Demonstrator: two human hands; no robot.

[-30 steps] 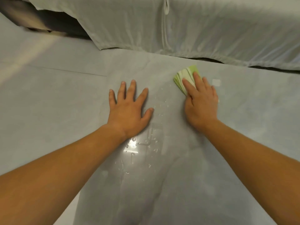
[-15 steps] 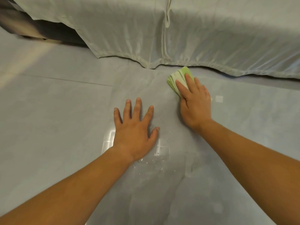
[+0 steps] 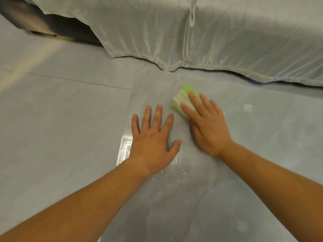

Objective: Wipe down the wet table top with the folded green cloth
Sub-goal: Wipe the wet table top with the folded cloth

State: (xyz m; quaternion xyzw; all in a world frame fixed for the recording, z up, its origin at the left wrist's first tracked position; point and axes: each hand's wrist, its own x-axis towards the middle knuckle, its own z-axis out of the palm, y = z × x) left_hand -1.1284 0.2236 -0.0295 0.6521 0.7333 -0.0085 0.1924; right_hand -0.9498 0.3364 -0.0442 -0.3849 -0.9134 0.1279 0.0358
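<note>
- The right-hand fingers (image 3: 195, 102) lie straight and close together, pressed flat on the folded green cloth (image 3: 181, 100). The thumb is laid along the cloth's near-left side.
- The right hand (image 3: 208, 126) covers the cloth's near half. Its far end, green with pale stripes, shows beyond the fingertips.
- The left-hand fingers (image 3: 157, 117) are spread wide and straight, flat on the surface, with the thumb angled out toward the right hand.
- The left hand (image 3: 153, 142) sits just beside the cloth, apart from it and holding nothing.
- The cloth rests on the table top (image 3: 192, 198), in the far-left part, near the rounded far corner.
- Water drops (image 3: 181, 173) are scattered between the two wrists and a little nearer the camera.
- A bright reflection (image 3: 125, 151) shows at the left hand's outer side, on the table's left edge.
- That left edge runs from the far corner down to the bottom of the view, close to the left little finger.
- From the right hand the grey surface stretches wide to the right and toward the camera, carrying a small pale square mark (image 3: 247, 107).
- The hem of a draped pale sheet (image 3: 192, 35) hangs just behind the far edge.
- Floor tiles (image 3: 61, 119) lie left of the table.
</note>
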